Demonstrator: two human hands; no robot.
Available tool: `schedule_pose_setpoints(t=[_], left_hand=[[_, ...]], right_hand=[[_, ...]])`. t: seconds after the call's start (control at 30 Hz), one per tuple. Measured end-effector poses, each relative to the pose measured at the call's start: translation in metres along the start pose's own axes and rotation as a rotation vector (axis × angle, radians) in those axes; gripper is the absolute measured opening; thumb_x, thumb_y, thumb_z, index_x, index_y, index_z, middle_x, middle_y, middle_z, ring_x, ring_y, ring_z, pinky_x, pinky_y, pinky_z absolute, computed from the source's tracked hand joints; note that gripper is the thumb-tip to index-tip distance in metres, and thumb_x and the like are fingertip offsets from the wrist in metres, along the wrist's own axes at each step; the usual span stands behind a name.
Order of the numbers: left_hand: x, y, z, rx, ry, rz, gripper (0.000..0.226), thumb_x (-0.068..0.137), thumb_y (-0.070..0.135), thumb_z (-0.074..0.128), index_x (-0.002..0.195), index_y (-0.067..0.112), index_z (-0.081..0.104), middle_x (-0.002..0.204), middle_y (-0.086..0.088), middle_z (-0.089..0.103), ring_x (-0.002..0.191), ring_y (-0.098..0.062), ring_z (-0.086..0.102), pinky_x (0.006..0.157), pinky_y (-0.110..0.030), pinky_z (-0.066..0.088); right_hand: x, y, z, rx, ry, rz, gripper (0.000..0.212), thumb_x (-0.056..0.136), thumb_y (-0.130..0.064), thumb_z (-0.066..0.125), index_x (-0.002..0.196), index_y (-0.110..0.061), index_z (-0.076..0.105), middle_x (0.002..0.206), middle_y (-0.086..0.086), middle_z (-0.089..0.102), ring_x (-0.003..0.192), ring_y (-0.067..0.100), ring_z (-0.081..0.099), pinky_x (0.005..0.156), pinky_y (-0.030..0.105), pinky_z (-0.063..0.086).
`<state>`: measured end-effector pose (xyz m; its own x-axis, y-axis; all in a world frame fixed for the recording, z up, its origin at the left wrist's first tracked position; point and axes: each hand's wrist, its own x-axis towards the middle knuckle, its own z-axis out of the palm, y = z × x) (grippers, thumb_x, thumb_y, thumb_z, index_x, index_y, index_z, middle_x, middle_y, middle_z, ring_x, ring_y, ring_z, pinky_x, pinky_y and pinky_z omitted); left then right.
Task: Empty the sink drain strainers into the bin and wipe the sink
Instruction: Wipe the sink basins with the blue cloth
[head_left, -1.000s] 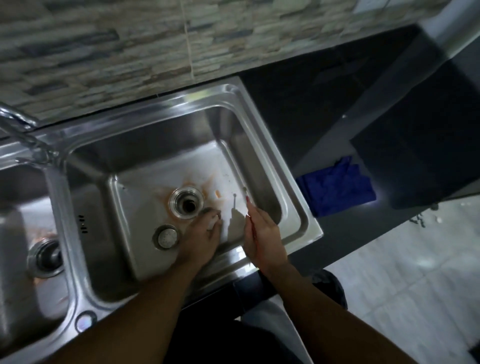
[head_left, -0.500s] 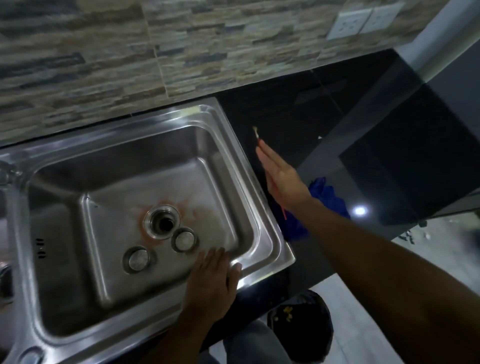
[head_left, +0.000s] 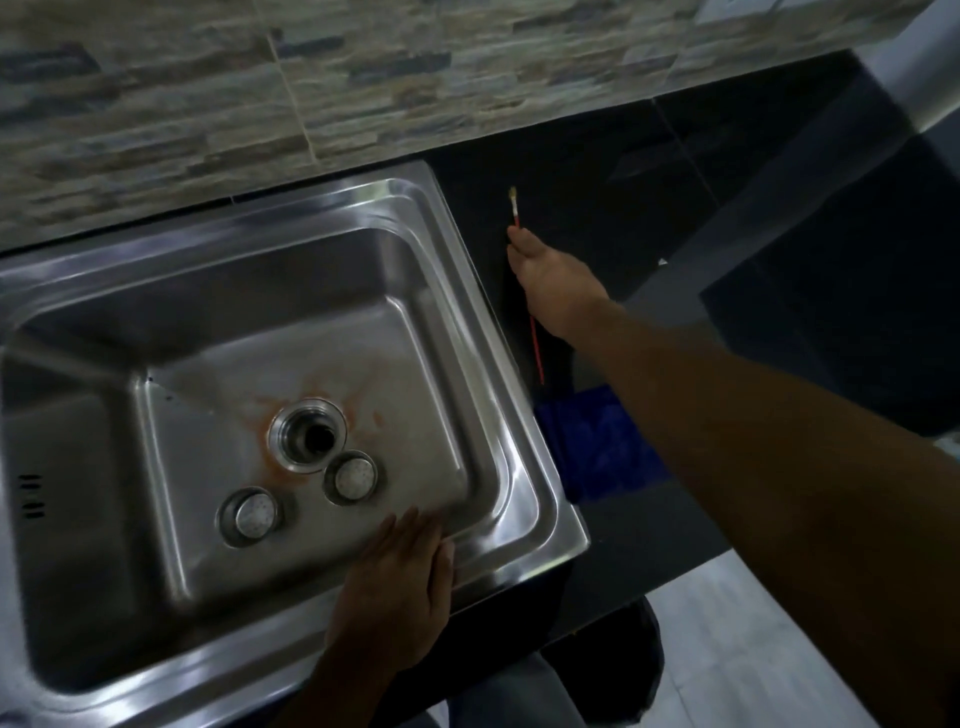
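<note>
The dark worktop (head_left: 597, 171) runs along a stone-pattern tiled wall (head_left: 260, 104), and the steel sink (head_left: 332, 205) is set into its left part. The basin's drain (head_left: 307, 435) stands open, ringed by an orange stain (head_left: 270, 410).

The person's hands are well apart. A second ago both were down in the basin's front right corner. Now the left hand (head_left: 395, 587) rests flat on the sink's front wall, fingers straight and holding nothing. The right hand (head_left: 556, 280) has reached out over the worktop just beside the sink's right rim, towards the back edge.

A blue cloth (head_left: 592, 447) lies by the worktop's front edge, partly under the right forearm.

Both strainers sit on the basin floor: one strainer (head_left: 355, 477) touches the drain's rim, and the other strainer (head_left: 249, 515) lies just to its left, nearer the front.

The thin red brush (head_left: 515, 210), a second ago held over the basin, now lies along the worktop beneath the right hand. Whether a thumb pinches it or the palm only covers it cannot be told.

Probably the brush is being put aside, leaving the strainers lifted out but unemptied and the stain unwiped.

No brand, label or writing is readable.
</note>
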<state>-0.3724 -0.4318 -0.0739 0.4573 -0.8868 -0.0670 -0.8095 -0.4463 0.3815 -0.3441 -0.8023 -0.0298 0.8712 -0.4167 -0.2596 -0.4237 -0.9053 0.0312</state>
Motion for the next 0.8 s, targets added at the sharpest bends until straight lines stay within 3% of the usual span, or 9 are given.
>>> schedule_pose_setpoints(t=[0.13,0.27,0.37,0.47,0.57,0.67,0.8], left_hand=[[0.001,0.002,-0.003,-0.007,0.0,0.001,0.04,0.093,0.031,0.046,0.106,0.009,0.077,0.107,-0.013,0.077,0.1,-0.028,0.074,0.103,-0.036,0.046],[0.002,0.005,-0.01,-0.003,-0.005,-0.014,0.041,0.093,0.032,0.045,0.104,0.011,0.077,0.105,-0.011,0.077,0.099,-0.026,0.074,0.092,-0.037,0.057],[0.004,0.006,-0.011,-0.034,-0.021,-0.008,0.04,0.094,0.031,0.044,0.105,0.009,0.076,0.104,-0.011,0.077,0.1,-0.026,0.074,0.098,-0.038,0.055],[0.003,0.004,-0.01,-0.066,-0.063,-0.025,0.042,0.096,0.032,0.041,0.108,0.008,0.074,0.109,-0.013,0.076,0.106,-0.027,0.072,0.104,-0.043,0.053],[0.002,0.002,-0.007,-0.077,-0.099,-0.05,0.047,0.098,0.037,0.036,0.113,0.01,0.072,0.115,-0.013,0.074,0.11,-0.028,0.07,0.106,-0.041,0.051],[0.001,-0.001,-0.005,-0.129,-0.166,-0.109,0.062,0.098,0.051,0.024,0.132,0.017,0.063,0.137,-0.007,0.063,0.13,-0.024,0.057,0.114,-0.037,0.042],[0.011,0.0,-0.01,-0.374,-0.052,-0.176,0.054,0.099,0.053,0.033,0.138,0.023,0.054,0.148,0.001,0.051,0.139,-0.013,0.044,0.114,-0.025,0.03]], right_hand=[[0.003,-0.004,-0.002,-0.006,-0.014,0.038,0.064,0.096,0.004,0.049,0.155,-0.005,0.025,0.169,0.006,-0.001,0.152,0.02,0.025,0.109,0.038,0.046],[-0.001,-0.002,-0.005,0.042,-0.017,0.06,0.067,0.096,0.005,0.05,0.156,-0.008,0.025,0.169,0.003,-0.002,0.147,0.022,0.035,0.107,0.039,0.047],[-0.002,-0.002,-0.007,0.11,-0.033,0.091,0.072,0.093,0.005,0.055,0.157,-0.011,0.025,0.169,0.0,-0.003,0.135,0.027,0.049,0.105,0.043,0.049],[-0.004,0.0,-0.008,0.23,-0.026,0.11,0.077,0.092,0.007,0.054,0.159,-0.015,0.021,0.169,-0.002,-0.004,0.135,0.028,0.048,0.108,0.042,0.047],[-0.018,0.003,-0.007,0.397,0.057,0.12,0.08,0.091,0.01,0.054,0.159,-0.019,0.024,0.169,-0.003,0.004,0.143,0.028,0.04,0.115,0.041,0.041],[-0.047,0.006,-0.005,0.487,0.158,0.123,0.072,0.09,0.012,0.053,0.153,-0.017,0.036,0.166,0.003,0.021,0.145,0.027,0.039,0.115,0.043,0.041],[-0.112,0.006,0.015,0.581,0.292,0.195,0.063,0.089,0.014,0.048,0.147,-0.012,0.048,0.156,0.01,0.042,0.143,0.026,0.042,0.119,0.042,0.037]])
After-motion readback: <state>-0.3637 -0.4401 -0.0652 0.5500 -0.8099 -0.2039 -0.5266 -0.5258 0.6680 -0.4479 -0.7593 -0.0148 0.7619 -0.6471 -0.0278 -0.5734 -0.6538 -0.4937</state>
